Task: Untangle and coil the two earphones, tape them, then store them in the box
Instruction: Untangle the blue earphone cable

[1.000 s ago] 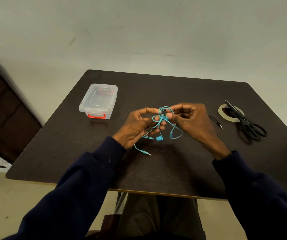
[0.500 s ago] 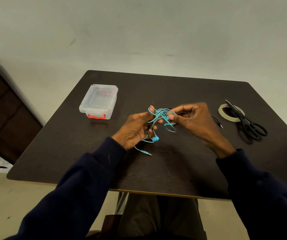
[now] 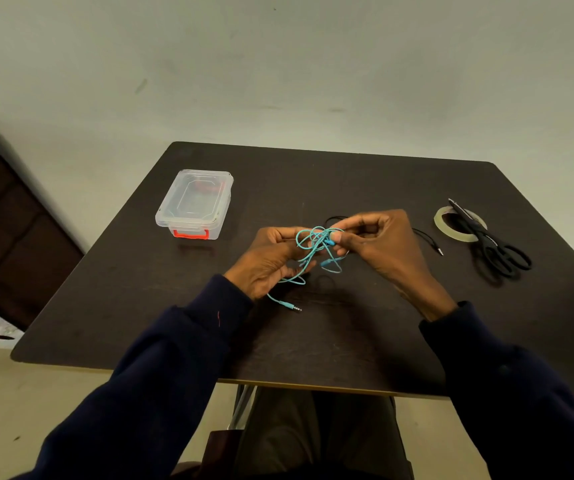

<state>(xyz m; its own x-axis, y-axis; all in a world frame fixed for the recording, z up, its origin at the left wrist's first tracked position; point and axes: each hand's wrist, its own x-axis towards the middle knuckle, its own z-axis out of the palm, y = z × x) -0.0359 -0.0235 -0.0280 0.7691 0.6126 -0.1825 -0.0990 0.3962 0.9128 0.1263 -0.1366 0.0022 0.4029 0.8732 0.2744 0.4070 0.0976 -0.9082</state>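
Navy sleeves [image 3: 181,368] come in from the bottom corners of the frame, both forearms angled in toward mid-table.

Dark wood-look table [image 3: 174,306], near edge at the bottom of the frame.

Teal jack plug [image 3: 294,307] lies on the table just below the left hand, tip pointing lower right. Its lead runs up-left into that hand.

Left hand [image 3: 271,261]: palm turned toward frame centre, fingers curled round teal strands, fingertips up at the knot.

Teal earphone [image 3: 315,242] is a loose tangle held above the table between the two hands at frame centre. No clear long axis. Loops hang down toward the table; whether they touch it I can't tell.

Right hand [image 3: 382,247]: knuckles up, thumb and forefinger pinching the top of the tangle, other fingers curled under.

Black earphone [image 3: 427,239] lies flat on the table behind the right hand, mostly hidden. Its lead runs out to the right, plug pointing lower right.

Clear plastic box [image 3: 164,220], upper left of the table, lid on, red latch facing the camera. Something red shows through the lid; contents or far latch, can't tell.

Tape roll [image 3: 443,223] lies flat at far right. Black scissors [image 3: 496,247] lie across it, tips to the upper left, handles lower right.
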